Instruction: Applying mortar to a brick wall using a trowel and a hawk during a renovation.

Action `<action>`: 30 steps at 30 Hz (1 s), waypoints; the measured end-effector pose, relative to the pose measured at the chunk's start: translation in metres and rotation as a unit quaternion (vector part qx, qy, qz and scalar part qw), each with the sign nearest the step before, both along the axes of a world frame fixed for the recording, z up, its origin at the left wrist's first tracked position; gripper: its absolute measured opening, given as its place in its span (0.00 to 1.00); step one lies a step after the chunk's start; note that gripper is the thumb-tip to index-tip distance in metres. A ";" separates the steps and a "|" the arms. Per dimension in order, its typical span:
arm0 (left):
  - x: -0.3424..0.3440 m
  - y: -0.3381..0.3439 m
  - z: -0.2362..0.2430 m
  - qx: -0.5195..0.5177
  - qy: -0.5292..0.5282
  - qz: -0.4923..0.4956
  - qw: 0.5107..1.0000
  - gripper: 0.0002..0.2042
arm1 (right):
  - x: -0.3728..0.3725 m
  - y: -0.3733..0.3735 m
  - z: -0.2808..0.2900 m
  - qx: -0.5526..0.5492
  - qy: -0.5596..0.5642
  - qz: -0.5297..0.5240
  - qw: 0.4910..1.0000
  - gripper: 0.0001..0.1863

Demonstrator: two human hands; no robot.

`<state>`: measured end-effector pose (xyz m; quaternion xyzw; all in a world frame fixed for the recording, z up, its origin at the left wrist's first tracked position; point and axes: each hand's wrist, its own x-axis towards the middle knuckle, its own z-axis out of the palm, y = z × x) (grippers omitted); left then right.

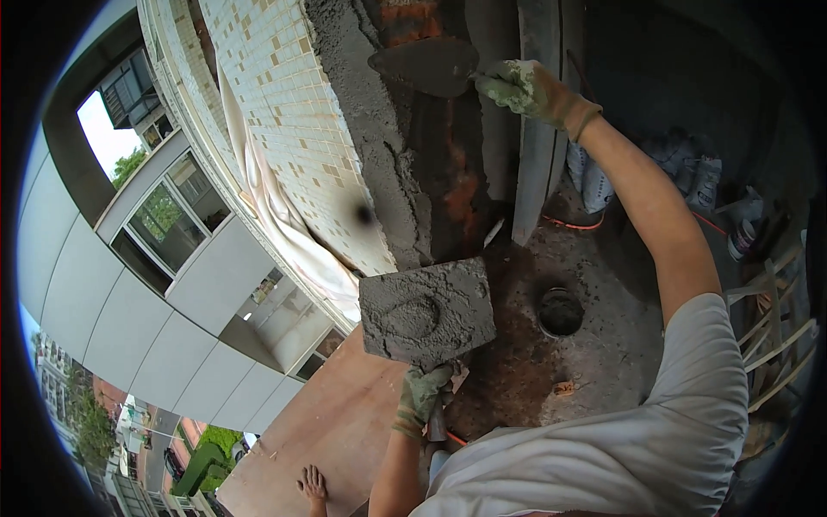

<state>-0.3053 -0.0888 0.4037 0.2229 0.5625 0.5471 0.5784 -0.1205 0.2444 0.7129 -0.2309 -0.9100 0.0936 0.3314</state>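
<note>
My left hand, in a green and grey work glove, is closed round the handle of a mortar hawk. A heap of wet grey mortar covers most of its square plate. My right hand, in a glove smeared with mortar, grips a trowel at the upper middle. The trowel's dark blade lies against the wall edge, over a strip of exposed reddish brick. Rough fresh mortar coats the strip left of the blade. The hawk is held below this wall edge, apart from the trowel.
Left of the mortar stands a tiled wall with white cloth along it. A round bucket and a brick piece are on the dirty floor. Another person's bare hand rests on a brown board. Bags lie right.
</note>
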 end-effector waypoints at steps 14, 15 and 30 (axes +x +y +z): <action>0.039 0.013 -0.011 -0.007 -0.028 0.001 1.000 0.13 | 0.027 -0.013 -0.106 0.060 0.099 -0.019 0.993 0.10; 0.038 0.011 -0.015 -0.016 -0.035 0.009 0.999 0.13 | 0.027 -0.052 -0.119 -0.012 0.076 0.002 0.997 0.10; 0.024 0.012 -0.017 0.022 -0.008 -0.089 0.996 0.09 | -0.031 -0.139 -0.143 -0.406 0.202 0.075 0.888 0.17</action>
